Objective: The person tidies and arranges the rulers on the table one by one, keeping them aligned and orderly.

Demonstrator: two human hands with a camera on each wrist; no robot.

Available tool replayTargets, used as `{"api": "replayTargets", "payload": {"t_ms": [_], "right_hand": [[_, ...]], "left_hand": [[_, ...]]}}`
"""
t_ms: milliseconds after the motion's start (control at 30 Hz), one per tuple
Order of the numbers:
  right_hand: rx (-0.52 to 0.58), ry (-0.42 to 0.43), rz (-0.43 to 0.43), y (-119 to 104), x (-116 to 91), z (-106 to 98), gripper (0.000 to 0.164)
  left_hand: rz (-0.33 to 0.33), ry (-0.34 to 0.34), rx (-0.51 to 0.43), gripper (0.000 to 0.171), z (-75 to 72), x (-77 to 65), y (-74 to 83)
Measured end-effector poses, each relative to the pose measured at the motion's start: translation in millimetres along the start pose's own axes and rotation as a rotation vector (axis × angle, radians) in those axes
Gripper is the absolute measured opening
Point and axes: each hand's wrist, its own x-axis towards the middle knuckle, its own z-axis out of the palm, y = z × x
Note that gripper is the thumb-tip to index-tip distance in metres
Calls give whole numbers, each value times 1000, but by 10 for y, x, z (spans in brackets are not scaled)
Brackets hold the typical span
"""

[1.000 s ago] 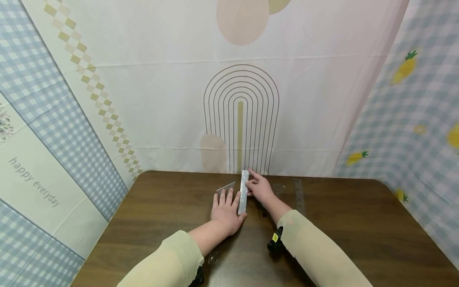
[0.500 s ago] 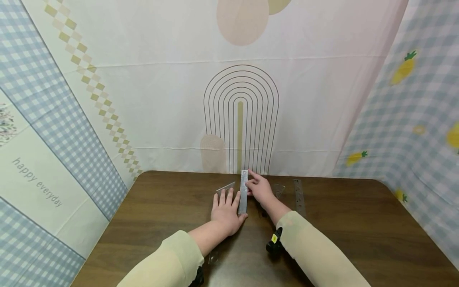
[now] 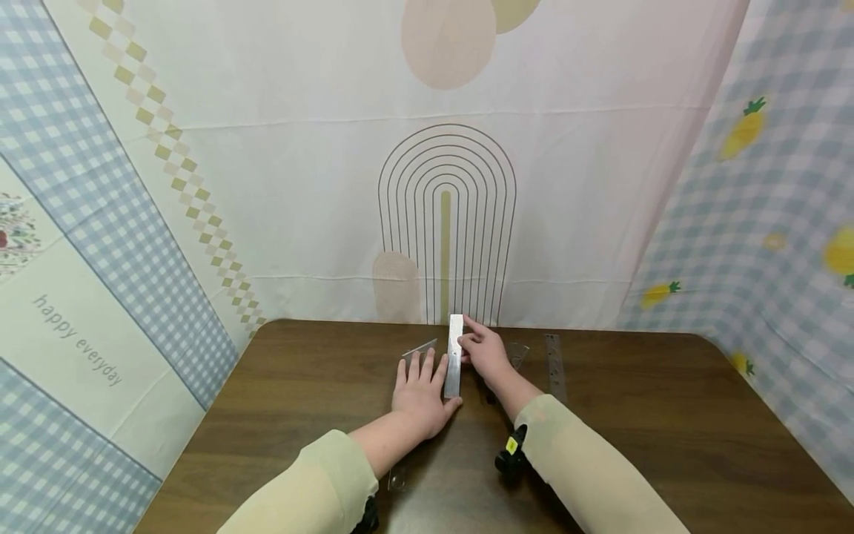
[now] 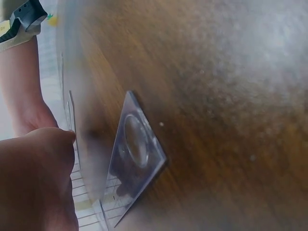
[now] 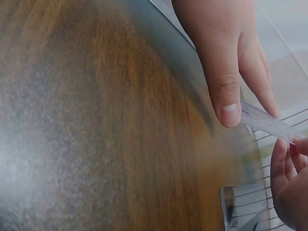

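A narrow, shiny ruler (image 3: 454, 363) points away from me near the back of the table. My left hand (image 3: 419, 400) lies with straight, spread fingers left of it, the thumb touching its near end. My right hand (image 3: 485, 352) pinches the ruler on its right side, with the index finger stretched along its far end. In the right wrist view, the ruler (image 5: 269, 126) spans from the left thumb to the curled right fingers. A clear set square (image 3: 420, 346) shows partly beyond my left fingertips. Another clear triangular piece (image 4: 137, 144) with an oval hole lies near my left wrist.
A clear strip with holes (image 3: 555, 367) lies right of my right forearm. Beside that wrist is another transparent piece (image 3: 517, 354), partly hidden. The brown wooden table (image 3: 640, 445) ends at a patterned cloth backdrop (image 3: 320, 222), with checked cloth at both sides.
Both hands keep their places on the ruler. The glare on the ruler has shifted and its far end looks brighter. The head view has turned slightly.
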Motion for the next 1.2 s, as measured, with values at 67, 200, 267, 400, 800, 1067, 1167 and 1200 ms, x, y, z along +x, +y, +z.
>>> {"api": "replayTargets", "payload": {"t_ms": [67,200,267,400,800,1067,1167,1200], "right_hand": [[9,2,1,-6,-11,-7,54],[43,8,13,-8,-39,-14,54],[57,11,26,-7,-56,-16,54],[86,13,54,0,-106,-21,54],[124,-38,71,20,-347,-4,55],[153,-60,111,25,-533,7,53],[160,-78,116,39,-599,14,53],[162,-84,115,44,-620,19,53]], "left_hand": [[3,8,-3,83,-3,-11,-1],[11,12,-5,84,-24,-43,3],[17,10,-8,84,-35,-60,1],[29,0,-4,84,-60,-105,-5],[79,3,-18,86,-72,-333,-43],[107,16,-38,89,-70,-500,-47],[110,17,-45,89,-59,-570,-48],[111,17,-49,90,-57,-595,-49]]}}
